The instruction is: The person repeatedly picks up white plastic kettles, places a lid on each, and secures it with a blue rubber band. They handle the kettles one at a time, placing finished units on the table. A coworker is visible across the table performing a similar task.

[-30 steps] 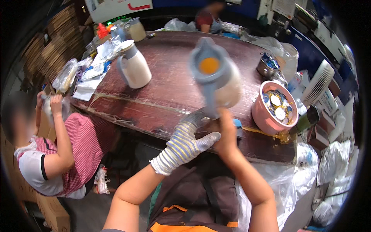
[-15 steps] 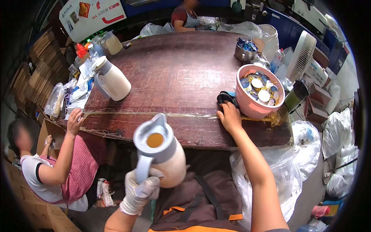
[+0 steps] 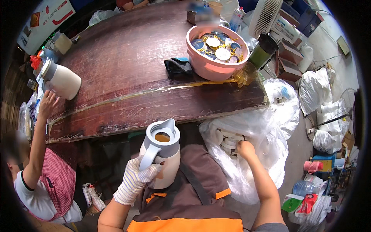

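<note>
By the curled fingers of the gloved left hand (image 3: 133, 176), a jug (image 3: 169, 168) is gripped at its handle at lower centre of the frame. The bare right hand's (image 3: 246, 149) fingers are bunched over white pieces (image 3: 228, 142) in a plastic bag (image 3: 228, 177) right of centre; whether anything is pinched cannot be told. Above, a pink bucket (image 3: 214, 70) is supported by the table (image 3: 127, 69).
</note>
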